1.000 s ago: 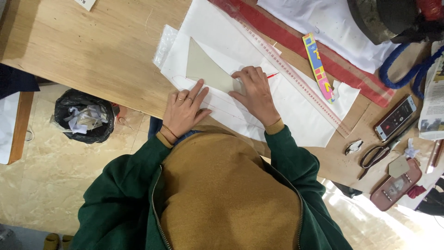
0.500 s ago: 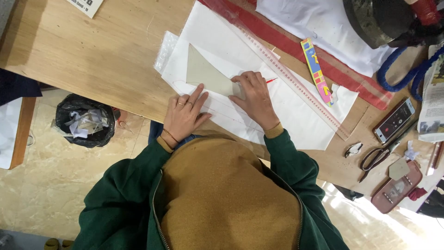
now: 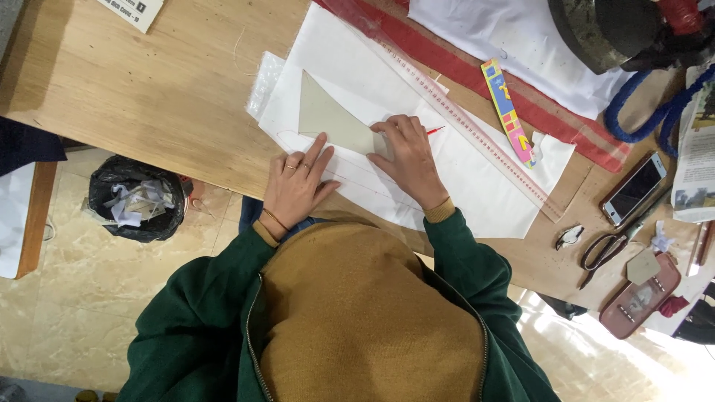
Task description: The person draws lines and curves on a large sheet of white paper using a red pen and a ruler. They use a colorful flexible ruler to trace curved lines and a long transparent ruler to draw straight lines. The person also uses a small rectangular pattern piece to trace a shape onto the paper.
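Tracing step: left hand (image 3: 296,190) lay flat, fingers apart, on white fabric (image 3: 462,160); right hand (image 3: 408,156) pinned grey triangular template (image 3: 331,119), clamping red pencil (image 3: 434,130) toward 2 o'clock. Next needs template steady.

Table: light wooden worktop (image 3: 149,89)
Floor: glossy beige marble-look tiles (image 3: 82,305)
Bin: black-bagged waste bin (image 3: 136,199) beside the table

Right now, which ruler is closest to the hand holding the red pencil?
The long clear plastic ruler, lying just beyond the right hand. The short colourful ruler lies farther off, on the clear one's other side, over the red strip.
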